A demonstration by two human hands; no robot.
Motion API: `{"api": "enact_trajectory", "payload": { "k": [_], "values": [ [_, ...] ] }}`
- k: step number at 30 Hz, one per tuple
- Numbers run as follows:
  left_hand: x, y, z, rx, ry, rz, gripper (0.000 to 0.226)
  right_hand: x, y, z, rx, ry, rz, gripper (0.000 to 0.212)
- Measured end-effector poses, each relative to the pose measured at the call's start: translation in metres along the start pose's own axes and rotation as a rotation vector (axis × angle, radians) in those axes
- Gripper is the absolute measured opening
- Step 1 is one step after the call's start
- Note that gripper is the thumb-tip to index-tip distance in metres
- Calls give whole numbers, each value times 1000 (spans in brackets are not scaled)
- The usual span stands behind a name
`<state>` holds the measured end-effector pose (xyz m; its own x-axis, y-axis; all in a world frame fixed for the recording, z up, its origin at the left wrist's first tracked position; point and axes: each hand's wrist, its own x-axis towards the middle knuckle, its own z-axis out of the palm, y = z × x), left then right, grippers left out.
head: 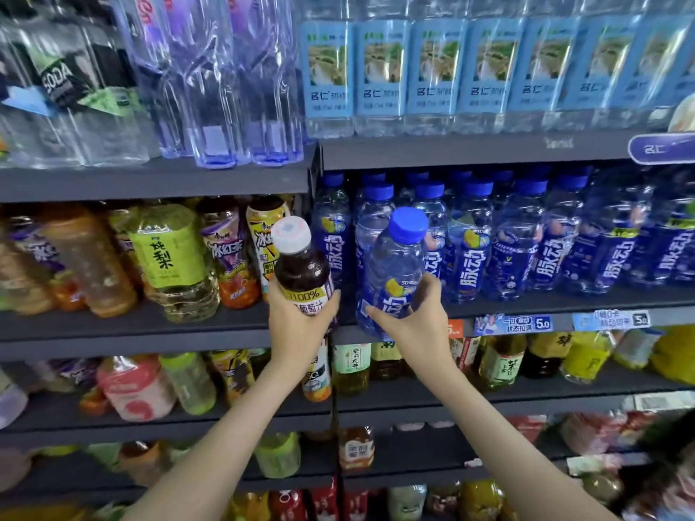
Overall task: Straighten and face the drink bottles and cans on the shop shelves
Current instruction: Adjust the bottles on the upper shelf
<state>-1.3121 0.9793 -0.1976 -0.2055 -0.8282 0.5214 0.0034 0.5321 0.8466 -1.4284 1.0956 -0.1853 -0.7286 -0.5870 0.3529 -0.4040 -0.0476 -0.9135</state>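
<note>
Head view: left hand (297, 321) grips a dark juice bottle (301, 268), right hand (417, 325) grips a tilted blue bottle (395, 265), both in front of the shelf (150, 330), and the blue one might knock over the row of blue bottles (526, 250).

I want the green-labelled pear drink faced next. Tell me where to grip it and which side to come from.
Probably the clear lower body of the green-labelled pear drink, from the front: it stands at the shelf edge, its top sits close under the shelf above, and bottles crowd both sides.
</note>
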Motion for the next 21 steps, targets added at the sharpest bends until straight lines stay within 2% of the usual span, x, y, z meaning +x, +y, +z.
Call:
{"api": "enact_trajectory", "payload": {
  "k": [9,14,18,21],
  "values": [
    [-5,-1,-68,71,80,29,76,15,-8,77,-108,44,18,72],
    [10,-7,-77,66,-5,-37,68,27,-10,102,-373,61,2,83],
    [10,-12,-81,96,-37,-58,69,30,-8,106,-738,171,-175,85],
    [7,-11,-80,72,-58,-57,71,29,-8,110,-732,172,-157,87]
  ]
}}
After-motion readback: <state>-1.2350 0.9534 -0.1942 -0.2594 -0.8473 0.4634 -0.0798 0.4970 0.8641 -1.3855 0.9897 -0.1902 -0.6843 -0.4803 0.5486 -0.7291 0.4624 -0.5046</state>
